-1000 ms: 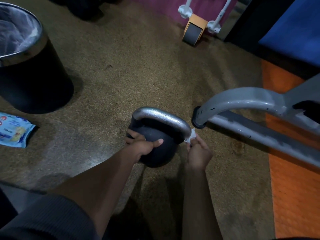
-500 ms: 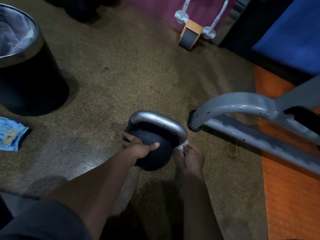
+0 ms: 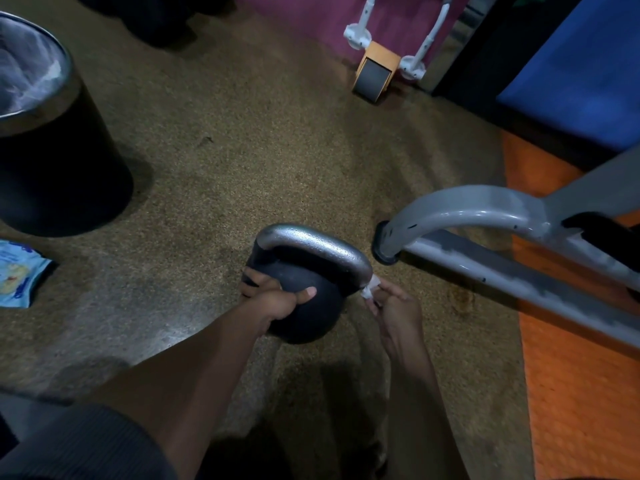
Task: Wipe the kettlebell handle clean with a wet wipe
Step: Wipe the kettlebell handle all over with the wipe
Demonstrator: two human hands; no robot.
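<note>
Right hand (image 3: 394, 308) moved the small white wet wipe (image 3: 370, 285) lower, to the handle's right foot.
Left hand (image 3: 277, 297) grasps the black round kettlebell (image 3: 306, 306) at 6 o'clock; grey metal handle (image 3: 311, 241) mostly wiped, I judge.

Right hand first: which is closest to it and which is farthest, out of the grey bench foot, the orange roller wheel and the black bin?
From the right hand:
1. Grey bench foot, just above it and slightly right.
2. Orange roller wheel, far up by the pink wall.
3. Black bin, farthest, away at the left edge.
</note>
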